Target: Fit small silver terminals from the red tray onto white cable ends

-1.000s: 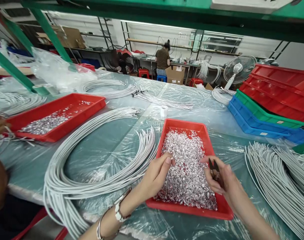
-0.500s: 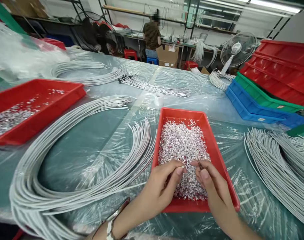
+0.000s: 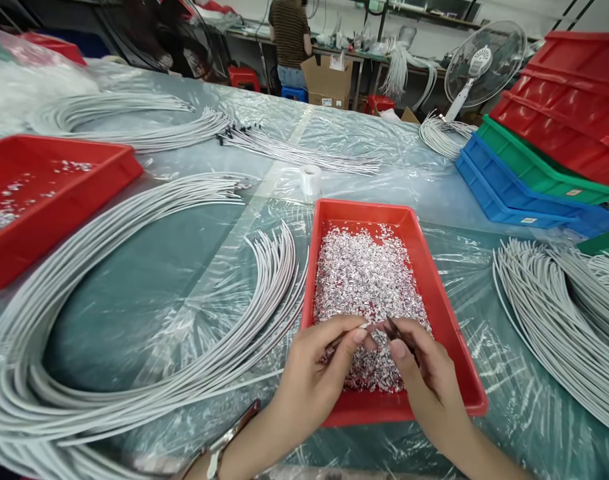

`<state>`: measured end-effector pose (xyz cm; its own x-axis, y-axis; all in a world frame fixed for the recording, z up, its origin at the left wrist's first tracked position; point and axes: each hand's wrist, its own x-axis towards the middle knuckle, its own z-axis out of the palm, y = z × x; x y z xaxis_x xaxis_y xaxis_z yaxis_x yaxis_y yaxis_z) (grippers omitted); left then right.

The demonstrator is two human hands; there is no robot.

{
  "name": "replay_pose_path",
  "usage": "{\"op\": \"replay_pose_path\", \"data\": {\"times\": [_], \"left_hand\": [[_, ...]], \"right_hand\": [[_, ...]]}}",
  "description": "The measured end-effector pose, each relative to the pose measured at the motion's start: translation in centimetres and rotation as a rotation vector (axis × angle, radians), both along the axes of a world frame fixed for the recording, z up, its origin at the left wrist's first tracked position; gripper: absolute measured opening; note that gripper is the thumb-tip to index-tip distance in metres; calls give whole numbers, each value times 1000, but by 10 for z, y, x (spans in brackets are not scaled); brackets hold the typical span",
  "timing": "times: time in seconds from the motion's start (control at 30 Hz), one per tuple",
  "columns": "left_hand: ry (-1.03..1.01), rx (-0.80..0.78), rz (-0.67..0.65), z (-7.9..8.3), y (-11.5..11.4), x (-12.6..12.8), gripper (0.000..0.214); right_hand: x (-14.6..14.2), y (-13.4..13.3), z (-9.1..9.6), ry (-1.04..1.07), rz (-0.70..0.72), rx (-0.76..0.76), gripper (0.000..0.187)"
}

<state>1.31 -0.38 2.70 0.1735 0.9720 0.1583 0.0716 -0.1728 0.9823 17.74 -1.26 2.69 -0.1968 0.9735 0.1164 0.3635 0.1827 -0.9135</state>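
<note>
Over the near half of a red tray (image 3: 447, 320), my left hand (image 3: 319, 360) pinches the end of a white cable (image 3: 264, 379) between thumb and forefinger. The cable's length runs off to the left, towards the bundle. My right hand (image 3: 429, 373) is closed around a small dark tool (image 3: 391, 328) with pointed tips, like tweezers or snips; the fingers hide most of it. Its tips are close to the cable end. Beneath both hands, small shiny silver pieces (image 3: 369, 273) cover much of the tray's bottom.
A large looped bundle of white cables (image 3: 99, 260) lies to the left, another bundle (image 3: 549, 320) at right. Further left stands a second red tray (image 3: 104, 173). A tape roll (image 3: 311, 180), stacked bins (image 3: 529, 167) and a fan (image 3: 479, 63) are beyond. A person (image 3: 290, 40) sits at the back.
The view has shifted down and a little to the right. My right hand has brought the dark tool's tips nearer the cable end in my left hand.
</note>
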Motion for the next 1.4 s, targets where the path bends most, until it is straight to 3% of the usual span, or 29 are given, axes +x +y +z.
{"op": "replay_pose_path", "data": {"times": [0.3, 1.4], "left_hand": [[53, 37, 18, 0, 0, 1, 19], [221, 225, 46, -2, -6, -1, 22]], "right_hand": [[-3, -1, 1, -45, 73, 99, 16], [-6, 1, 2, -28, 133, 114, 28]]}}
